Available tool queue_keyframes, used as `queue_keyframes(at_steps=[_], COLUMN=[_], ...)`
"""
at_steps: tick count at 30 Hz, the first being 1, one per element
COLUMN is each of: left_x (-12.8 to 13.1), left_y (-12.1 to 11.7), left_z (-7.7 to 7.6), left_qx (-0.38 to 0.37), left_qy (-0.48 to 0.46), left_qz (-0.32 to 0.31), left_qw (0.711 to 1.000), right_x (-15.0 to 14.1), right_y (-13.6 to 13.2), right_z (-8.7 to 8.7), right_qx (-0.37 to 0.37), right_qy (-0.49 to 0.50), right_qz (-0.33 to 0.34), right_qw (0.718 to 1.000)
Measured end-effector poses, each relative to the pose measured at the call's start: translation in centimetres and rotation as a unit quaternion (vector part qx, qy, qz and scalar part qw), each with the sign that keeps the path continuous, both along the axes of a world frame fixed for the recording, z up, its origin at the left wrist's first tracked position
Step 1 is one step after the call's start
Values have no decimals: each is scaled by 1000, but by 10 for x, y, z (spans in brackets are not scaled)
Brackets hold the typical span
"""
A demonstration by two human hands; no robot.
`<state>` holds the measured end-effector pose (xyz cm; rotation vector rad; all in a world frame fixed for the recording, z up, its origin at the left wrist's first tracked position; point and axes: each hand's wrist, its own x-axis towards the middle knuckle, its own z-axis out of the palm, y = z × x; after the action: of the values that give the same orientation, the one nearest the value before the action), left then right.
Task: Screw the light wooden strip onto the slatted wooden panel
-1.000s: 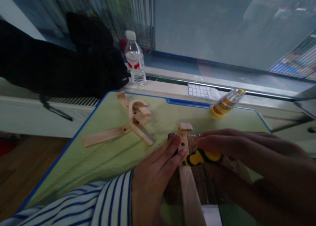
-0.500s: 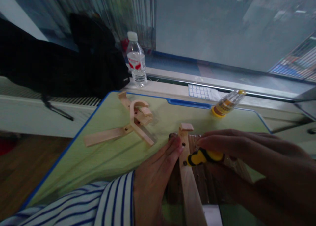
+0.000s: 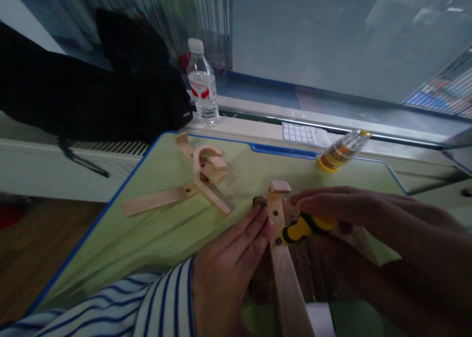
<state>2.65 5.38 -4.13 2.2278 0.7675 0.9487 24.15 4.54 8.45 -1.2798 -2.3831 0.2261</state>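
Observation:
My right hand [image 3: 372, 234] is closed around a yellow-and-black screwdriver [image 3: 300, 229]. Its front end is at a dark hole or screw in a light wooden strip [image 3: 285, 273], which has a curled top end. Another dark hole shows higher on that strip. Beneath the strip is a brown ribbed block [image 3: 306, 278], partly covered by my hands. My left hand [image 3: 232, 253] lies flat with its fingers stretched out together, fingertips touching the strip's left edge near the holes. Its thumb is hidden.
A wooden assembly of joined strips and a hook [image 3: 201, 180] lies on the blue-edged green table [image 3: 147, 238]. A clear cone-shaped bottle [image 3: 342, 150] stands at the back right. A water bottle [image 3: 202, 86] and a black cloth item [image 3: 147, 91] are on the ledge behind.
My left fingers have slid slightly down and back along the strip's left edge. The screwdriver stays at the lower hole in my right hand. The view has shifted a little.

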Motion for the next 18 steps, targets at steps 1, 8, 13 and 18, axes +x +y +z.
queue_keyframes(at_steps=[1,8,13,18], left_x=[0,3,-2,-6], left_y=[-1,0,3,10], left_z=[0,-10,-3,3], left_qx=[6,22,24,54], left_qy=[-6,-16,18,44], left_qz=[1,11,-35,-41], left_qw=[1000,1000,999,997], right_x=[-1,-3,2,-1], right_y=[1,13,14,9], right_z=[0,-1,-3,-2], right_qx=[-3,-15,14,9], right_qy=[7,19,16,33], right_qz=[11,39,36,62], right_qw=[1000,999,999,997])
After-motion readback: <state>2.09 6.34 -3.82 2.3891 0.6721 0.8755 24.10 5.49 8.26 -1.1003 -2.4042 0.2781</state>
